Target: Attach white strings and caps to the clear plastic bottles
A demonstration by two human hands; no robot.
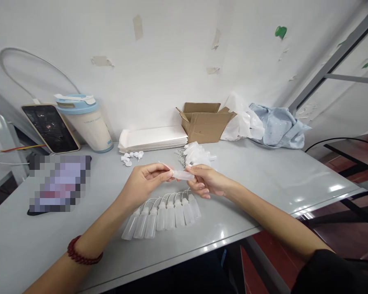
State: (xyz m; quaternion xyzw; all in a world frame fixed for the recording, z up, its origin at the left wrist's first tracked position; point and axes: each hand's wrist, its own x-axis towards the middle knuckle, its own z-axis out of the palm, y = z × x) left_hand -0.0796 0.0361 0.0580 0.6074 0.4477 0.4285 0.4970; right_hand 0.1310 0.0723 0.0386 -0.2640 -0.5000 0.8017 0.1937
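Both hands meet above the grey table (263, 179), holding one small translucent squeeze bottle (184, 175) sideways between them. My left hand (147, 179) pinches the bottle's tip end with its fingers closed; a dark red bead bracelet (81, 253) circles that wrist. My right hand (206, 181) grips the bottle's body end, fingers curled around it. Just below the hands lies a row of several similar bottles (162, 214) side by side, their thin tips pointing away from me. A loose heap of more bottles and parts (196, 154) sits just beyond the hands.
A few small white caps (130, 157) lie beside a stack of flat white bags (153, 139). An open cardboard box (205, 121), a white plastic bag (242, 120) and blue cloth (279, 126) line the wall. At left stand a phone (50, 127), a lidded cup (86, 122) and a blurred object (59, 183).
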